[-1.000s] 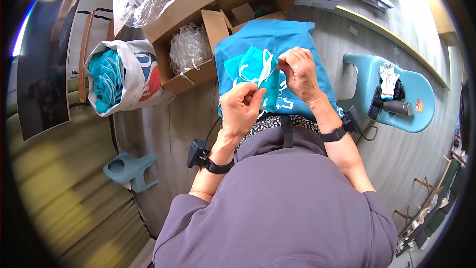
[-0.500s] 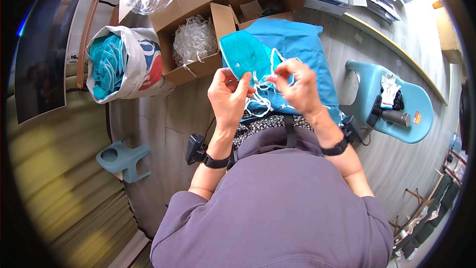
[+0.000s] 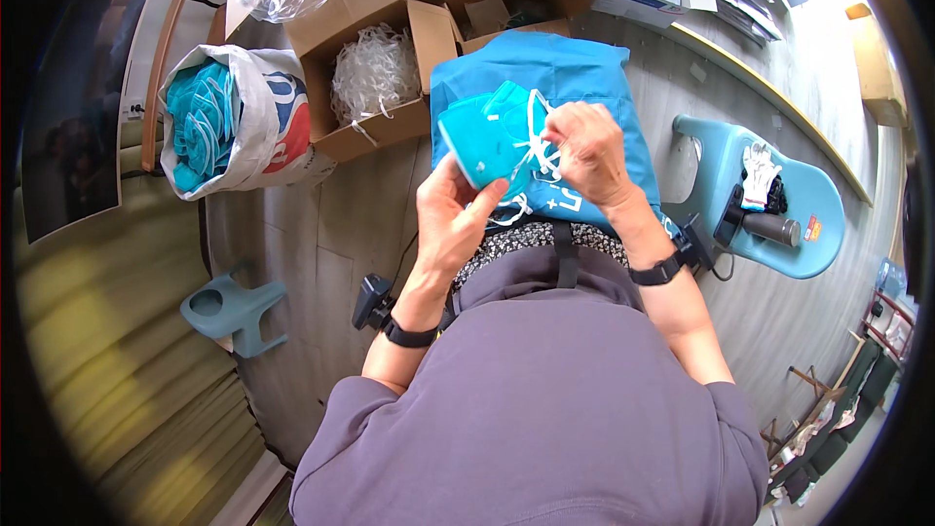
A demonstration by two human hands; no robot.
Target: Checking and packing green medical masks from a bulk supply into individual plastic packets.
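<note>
My left hand [image 3: 450, 212] is closed on the lower edge of a teal face mask [image 3: 477, 148], thumb on its near face. More teal fabric [image 3: 514, 97] shows behind it; whether that is a second mask I cannot tell. To the right of the mask, my right hand [image 3: 588, 148] is closed, its fingertips pinching the white elastic straps [image 3: 538, 141]. Some loose white strap hangs below the mask. Both hands are above a blue cloth bag [image 3: 594, 73] lying across my lap.
On the left stands a white bag [image 3: 268, 107] filled with teal masks [image 3: 200, 127]. Ahead, a cardboard box [image 3: 360, 141] holds tangled white straps [image 3: 375, 73]. On the right, a blue-green stool [image 3: 823, 195] carries white gloves [image 3: 758, 175] and a dark bottle [image 3: 769, 227]. A smaller stool [image 3: 234, 312] is at left.
The mask has tilted and come lower, and my left hand has shifted down its edge. My right hand has moved slightly, with the white straps now drawn up beside the mask.
</note>
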